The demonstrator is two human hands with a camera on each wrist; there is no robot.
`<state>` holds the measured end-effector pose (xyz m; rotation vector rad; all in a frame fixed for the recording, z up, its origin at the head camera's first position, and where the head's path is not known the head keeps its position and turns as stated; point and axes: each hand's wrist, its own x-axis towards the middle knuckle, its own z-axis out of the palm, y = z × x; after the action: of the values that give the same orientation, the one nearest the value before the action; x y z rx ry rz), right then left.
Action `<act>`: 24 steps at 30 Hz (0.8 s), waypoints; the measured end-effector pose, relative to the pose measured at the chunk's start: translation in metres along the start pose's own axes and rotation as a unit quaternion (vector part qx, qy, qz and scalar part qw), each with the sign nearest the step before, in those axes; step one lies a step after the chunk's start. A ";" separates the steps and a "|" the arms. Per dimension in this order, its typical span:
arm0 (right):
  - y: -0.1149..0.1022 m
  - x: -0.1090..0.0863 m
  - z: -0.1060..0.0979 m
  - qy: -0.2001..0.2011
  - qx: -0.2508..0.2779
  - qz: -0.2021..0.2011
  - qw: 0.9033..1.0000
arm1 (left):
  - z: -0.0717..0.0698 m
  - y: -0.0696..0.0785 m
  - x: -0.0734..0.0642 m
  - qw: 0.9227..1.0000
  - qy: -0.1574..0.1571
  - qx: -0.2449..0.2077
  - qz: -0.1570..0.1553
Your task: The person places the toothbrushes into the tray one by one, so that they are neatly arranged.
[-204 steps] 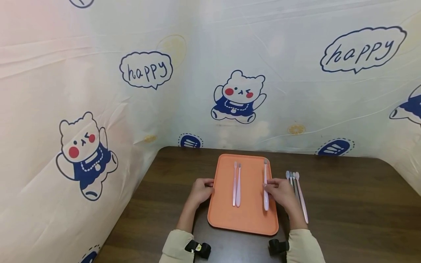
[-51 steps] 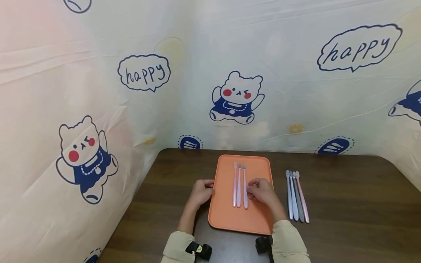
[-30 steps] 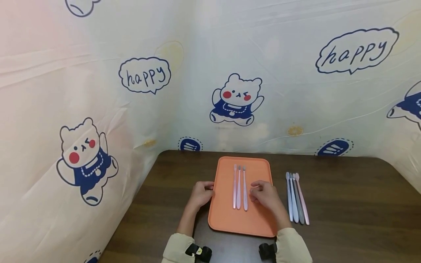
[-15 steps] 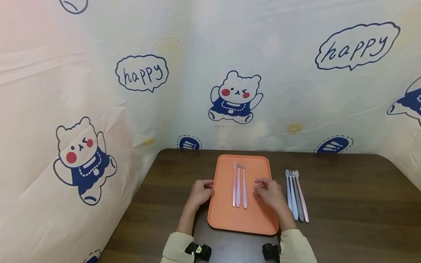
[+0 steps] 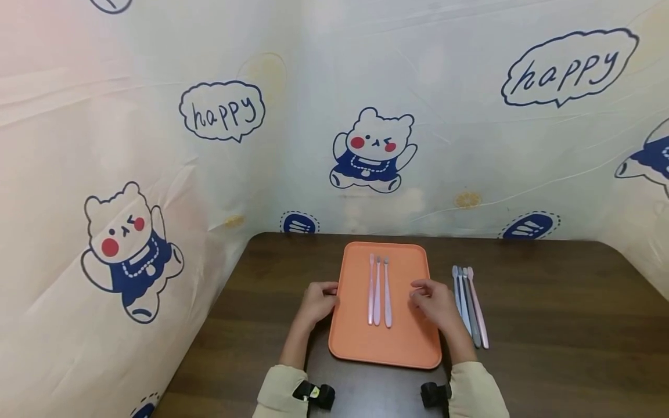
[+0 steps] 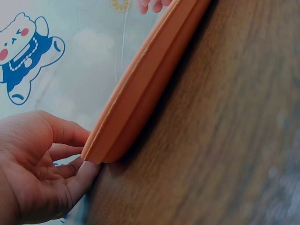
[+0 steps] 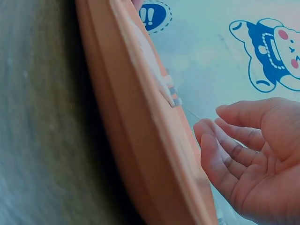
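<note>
My left hand (image 5: pixel 317 303) is at the left edge of an orange tray (image 5: pixel 366 348); in the left wrist view thumb and fingers pinch the tray's rim (image 6: pixel 136 89). Three pale pink-lilac toothbrushes lie side by side on the tray, heads away from me: a left one (image 5: pixel 371 290), a middle one (image 5: pixel 377 293) and a right one (image 5: pixel 388 296). Above the tray's right side hovers my right hand (image 5: pixel 438 302), fingers loosely bent with nothing in them. The right wrist view shows that hand (image 7: pixel 262 154) apart from the tray, with toothbrush heads (image 7: pixel 172 91) beyond the rim.
To the right of the tray, several toothbrushes lie in a row on the dark wooden table (image 5: pixel 564 313), among them a pink one (image 5: pixel 478 310) and a grey one (image 5: pixel 473 319); my right hand and forearm partly cover them. A printed cloth (image 5: pixel 460 145) closes off the back and sides.
My right hand brought a toothbrush from the tray's right edge to beside the other two, let go of it, and drew back to the right. My left hand has stayed at the rim.
</note>
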<state>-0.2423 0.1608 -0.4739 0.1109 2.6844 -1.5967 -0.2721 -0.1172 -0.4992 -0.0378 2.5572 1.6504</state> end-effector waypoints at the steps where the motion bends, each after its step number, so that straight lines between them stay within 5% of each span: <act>1: 0.000 0.000 -0.002 0.002 0.000 -0.001 1.000 | 0.000 0.000 0.000 1.000 0.001 0.001 0.002; 8: 0.007 0.002 -0.014 0.017 0.010 -0.019 1.000 | 0.000 0.001 0.000 1.000 0.006 0.011 -0.002; 24: 0.025 0.004 -0.047 0.031 0.006 0.014 0.999 | 0.001 0.001 0.001 1.000 0.001 0.001 -0.006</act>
<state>-0.2437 0.2139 -0.4737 0.2004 2.7069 -1.6292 -0.2727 -0.1155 -0.4988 -0.0539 2.5546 1.6435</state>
